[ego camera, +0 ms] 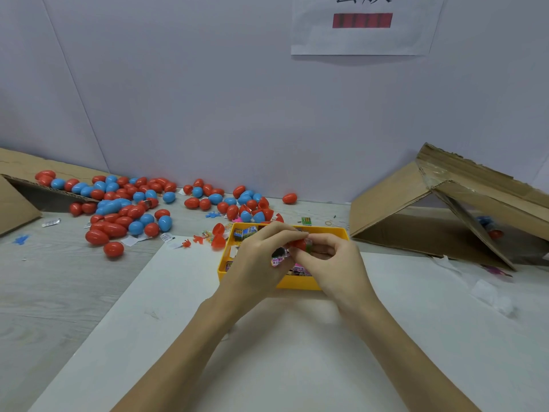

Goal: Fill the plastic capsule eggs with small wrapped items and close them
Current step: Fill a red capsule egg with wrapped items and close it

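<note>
Both hands meet above a yellow tray (297, 282) of small wrapped items. My left hand (261, 257) pinches a red capsule egg half (299, 243) and also has a pink-and-white wrapped item (279, 258) under its fingers. My right hand (329, 257) grips the other side of the red egg, where a greenish wrapped item (309, 244) shows at the egg's open end. A big pile of red and blue eggs (127, 203) lies at the back left, and two open red halves (218, 236) rest beside the tray.
An open cardboard box (430, 215) lies on its side at the right, with an egg inside. A flattened cardboard box (17, 197) is at the far left. Small toys and wrappers (190, 240) litter the table. A white sheet (267, 352) covers the near table.
</note>
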A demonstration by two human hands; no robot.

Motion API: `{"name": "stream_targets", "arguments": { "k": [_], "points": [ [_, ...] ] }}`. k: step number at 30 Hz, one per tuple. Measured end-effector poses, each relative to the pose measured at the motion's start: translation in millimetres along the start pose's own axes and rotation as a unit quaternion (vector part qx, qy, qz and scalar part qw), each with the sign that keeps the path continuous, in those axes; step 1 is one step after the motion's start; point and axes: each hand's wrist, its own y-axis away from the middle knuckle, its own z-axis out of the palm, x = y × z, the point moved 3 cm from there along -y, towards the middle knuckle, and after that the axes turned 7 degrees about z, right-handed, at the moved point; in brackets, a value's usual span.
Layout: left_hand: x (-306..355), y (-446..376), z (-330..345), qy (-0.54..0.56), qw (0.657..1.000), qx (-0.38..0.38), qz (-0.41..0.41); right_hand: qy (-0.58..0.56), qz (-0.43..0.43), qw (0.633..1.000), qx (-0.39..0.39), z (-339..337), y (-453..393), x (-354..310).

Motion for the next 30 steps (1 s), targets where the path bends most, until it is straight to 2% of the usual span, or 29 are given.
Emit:
{"name": "stream_targets", "arguments": {
  "k": [9, 15, 21, 27, 30],
  "points": [
    [4.3, -1.0, -2.2, -0.027, 0.998, 0.057, -0.001, -0.048, 0.000, 0.998, 0.030, -0.8, -2.9, 3.3],
    [5.0, 1.1, 6.0, -0.015, 1.000, 0.020, -0.006, -0.028, -0.008, 0.999, 0.033, 0.6, -3.1, 6.4],
    [6.0, 0.6, 4.5, -0.032, 0.999, 0.019, -0.005, -0.035, 0.000, 0.999, 0.025, -1.7, -4.4, 4.3],
    [3.0, -0.8, 4.7, -0.039, 0.999, -0.008, 0.008, -0.007, 0.031, 0.998, -0.046, -1.6, -6.1, 1.6],
    [-0.1, -1.0, 4.6, 0.018, 1.000, 0.008, -0.019, -0.021, 0.014, 0.998, -0.052, -5.7, -6.4, 0.7]
  ]
}}
